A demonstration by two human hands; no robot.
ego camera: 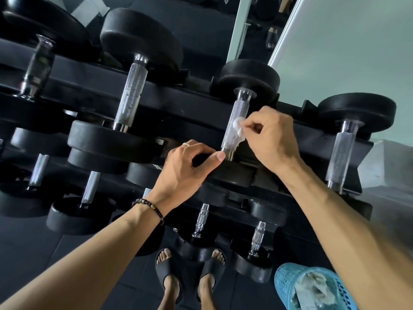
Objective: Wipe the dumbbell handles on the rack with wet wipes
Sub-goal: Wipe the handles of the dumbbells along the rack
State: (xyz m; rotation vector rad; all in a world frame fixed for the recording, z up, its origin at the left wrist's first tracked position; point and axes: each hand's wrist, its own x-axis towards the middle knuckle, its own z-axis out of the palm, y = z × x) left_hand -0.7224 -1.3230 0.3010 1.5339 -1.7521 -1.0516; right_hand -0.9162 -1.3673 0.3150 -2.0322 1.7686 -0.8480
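A black dumbbell with a knurled silver handle [232,121] lies on the top tier of the black rack [169,101]. My right hand [271,139] pinches a crumpled white wet wipe [238,127] against the right side of that handle. My left hand [190,168] grips the near black head of the same dumbbell [232,174], thumb on top close to the handle's lower end. Other dumbbells with silver handles lie to the left [131,92] and right [340,153] on the same tier.
Lower tiers hold several smaller dumbbells [201,220]. A blue plastic basket [288,285] with used wipes stands on the dark floor at the lower right. My feet in black slides [190,271] stand close to the rack. A mirror and pale wall rise behind.
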